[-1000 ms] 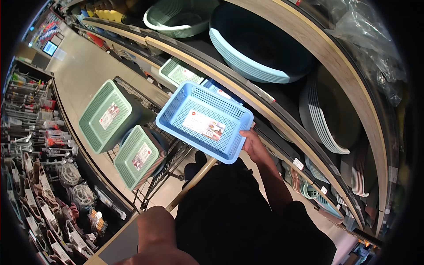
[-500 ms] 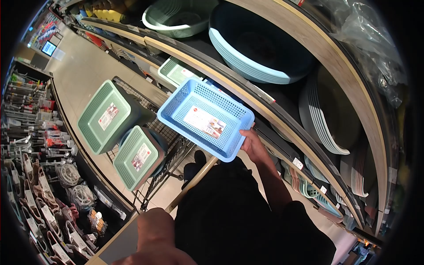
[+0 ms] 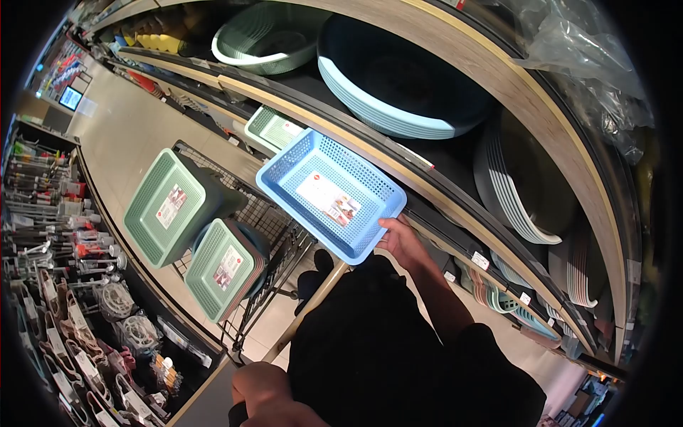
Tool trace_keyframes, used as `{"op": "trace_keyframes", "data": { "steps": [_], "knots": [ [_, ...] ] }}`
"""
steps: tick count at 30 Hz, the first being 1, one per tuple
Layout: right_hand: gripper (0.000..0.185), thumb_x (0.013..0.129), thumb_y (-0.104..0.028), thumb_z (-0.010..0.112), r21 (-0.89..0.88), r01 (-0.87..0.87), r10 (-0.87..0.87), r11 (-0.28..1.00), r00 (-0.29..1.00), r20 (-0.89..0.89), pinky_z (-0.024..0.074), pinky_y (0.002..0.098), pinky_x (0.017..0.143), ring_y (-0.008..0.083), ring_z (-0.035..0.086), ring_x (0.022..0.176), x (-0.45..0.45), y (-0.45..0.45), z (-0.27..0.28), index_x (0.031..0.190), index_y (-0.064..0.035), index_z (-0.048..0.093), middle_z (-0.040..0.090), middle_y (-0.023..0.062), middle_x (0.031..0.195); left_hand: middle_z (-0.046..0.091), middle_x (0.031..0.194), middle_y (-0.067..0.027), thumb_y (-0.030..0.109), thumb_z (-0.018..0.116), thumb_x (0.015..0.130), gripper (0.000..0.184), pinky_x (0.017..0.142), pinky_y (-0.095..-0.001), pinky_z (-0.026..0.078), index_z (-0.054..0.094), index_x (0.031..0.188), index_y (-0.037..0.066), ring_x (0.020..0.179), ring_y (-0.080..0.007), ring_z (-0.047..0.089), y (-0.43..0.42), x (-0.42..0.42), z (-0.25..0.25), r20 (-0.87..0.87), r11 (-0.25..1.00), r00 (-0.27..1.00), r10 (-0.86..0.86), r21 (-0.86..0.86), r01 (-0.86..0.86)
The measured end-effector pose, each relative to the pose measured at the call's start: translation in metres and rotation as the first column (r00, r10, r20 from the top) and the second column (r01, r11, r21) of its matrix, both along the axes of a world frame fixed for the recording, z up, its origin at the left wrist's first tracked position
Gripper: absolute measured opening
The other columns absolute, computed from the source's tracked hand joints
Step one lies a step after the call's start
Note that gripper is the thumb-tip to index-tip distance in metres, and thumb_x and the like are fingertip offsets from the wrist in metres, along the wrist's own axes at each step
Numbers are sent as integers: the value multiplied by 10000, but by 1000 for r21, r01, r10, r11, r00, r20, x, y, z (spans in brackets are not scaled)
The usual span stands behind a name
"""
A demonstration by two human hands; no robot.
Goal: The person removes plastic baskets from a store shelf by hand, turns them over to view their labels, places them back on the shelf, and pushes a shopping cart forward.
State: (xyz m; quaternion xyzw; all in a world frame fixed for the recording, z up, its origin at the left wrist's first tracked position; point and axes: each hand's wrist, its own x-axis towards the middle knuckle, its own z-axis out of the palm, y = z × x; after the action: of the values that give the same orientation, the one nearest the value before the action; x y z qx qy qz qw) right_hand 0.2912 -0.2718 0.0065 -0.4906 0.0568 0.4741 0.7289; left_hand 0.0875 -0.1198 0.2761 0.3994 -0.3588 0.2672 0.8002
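The right hand (image 3: 403, 244) is pinching the blue basket (image 3: 320, 196) by its nearer short side; from this grip, it is extending forward and leftward.

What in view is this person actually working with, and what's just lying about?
In hand:
- right hand, gripping the basket's near end
- light-blue rectangular perforated plastic basket
- probably the pale-green rectangular plastic baskets at the dark metal cart

Just about:
- large round light-blue plastic tubs, shelved
- round pale-green plastic basin, shelved
- crumpled clear plastic sheeting
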Motion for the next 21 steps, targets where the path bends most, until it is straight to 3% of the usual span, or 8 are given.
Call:
{"op": "trace_keyframes", "data": {
  "steps": [3, 4, 7, 9, 11, 13, 15, 21],
  "knots": [
    [605, 940, -167, 596, 86, 53, -42, 995, 990, -133, 443, 515, 1094, 325, 546, 1281, -1, 0, -15, 1468, -8, 347, 510, 170, 1403, 667, 966, -192, 1, 663, 923, 80, 787, -449, 611, 736, 897, -20, 834, -344, 657, 8, 9, -10, 6, 977, 990, -138, 164, 135],
    [605, 940, -167, 596, 84, 51, -40, 995, 990, -134, 443, 515, 1094, 325, 546, 1281, -2, 2, -20, 1468, -8, 347, 510, 170, 1403, 679, 874, -203, -3, 649, 930, 103, 743, -454, 597, 722, 867, -40, 764, -337, 662, 4, 12, -10, -16, 980, 994, -104, 169, 105],
    [556, 944, -134, 595, 117, 141, -115, 983, 972, -205, 409, 511, 1147, 352, 498, 1339, -4, 14, -23, 1431, 11, 368, 492, 186, 1417, 683, 854, -155, 29, 733, 880, 95, 688, -419, 574, 733, 797, -17, 758, -300, 657, -3, 11, -18, -168, 990, 980, 106, 112, -88],
    [508, 937, -100, 613, 136, 302, -253, 943, 922, -293, 413, 482, 1158, 372, 463, 1369, 0, 28, -21, 1384, 19, 400, 489, 198, 1404, 700, 862, -153, 141, 797, 867, 162, 691, -423, 572, 759, 800, -2, 762, -304, 664, 5, 7, -36, -208, 987, 969, 136, 109, -115],
    [499, 948, -100, 607, 105, 356, -293, 929, 877, -381, 416, 464, 1163, 372, 492, 1350, 11, 43, -21, 1377, 49, 402, 485, 216, 1412, 657, 791, -98, 183, 805, 880, 224, 750, -466, 576, 649, 851, 26, 826, -273, 669, 16, -6, -53, -305, 975, 935, 179, 179, -129],
    [491, 958, -100, 600, 68, 408, -333, 910, 821, -463, 419, 447, 1167, 372, 522, 1330, 22, 57, -20, 1371, 79, 404, 480, 234, 1420, 663, 767, -113, 24, 870, 753, 152, 709, -455, 586, 734, 797, -26, 771, -303, 682, 22, -12, -61, -427, 978, 880, 210, 76, -196],
    [492, 948, -102, 636, 51, 461, -370, 886, 768, -523, 482, 417, 1114, 379, 556, 1294, 29, 71, -22, 1347, 91, 424, 495, 237, 1400, 661, 778, -116, 29, 870, 743, 166, 703, -447, 581, 719, 793, -21, 738, -286, 672, 11, -22, -70, -576, 906, 740, 347, 4, -422],
    [460, 961, -140, 665, 52, 506, -395, 861, 729, -559, 554, 384, 1031, 368, 610, 1226, 43, 110, -40, 1315, 79, 470, 534, 225, 1354, 615, 748, -103, 106, 798, 815, 184, 699, -429, 554, 646, 825, 3, 684, -250, 635, 24, -36, -99, -708, 801, 518, 480, 113, -588]
  ]
}}
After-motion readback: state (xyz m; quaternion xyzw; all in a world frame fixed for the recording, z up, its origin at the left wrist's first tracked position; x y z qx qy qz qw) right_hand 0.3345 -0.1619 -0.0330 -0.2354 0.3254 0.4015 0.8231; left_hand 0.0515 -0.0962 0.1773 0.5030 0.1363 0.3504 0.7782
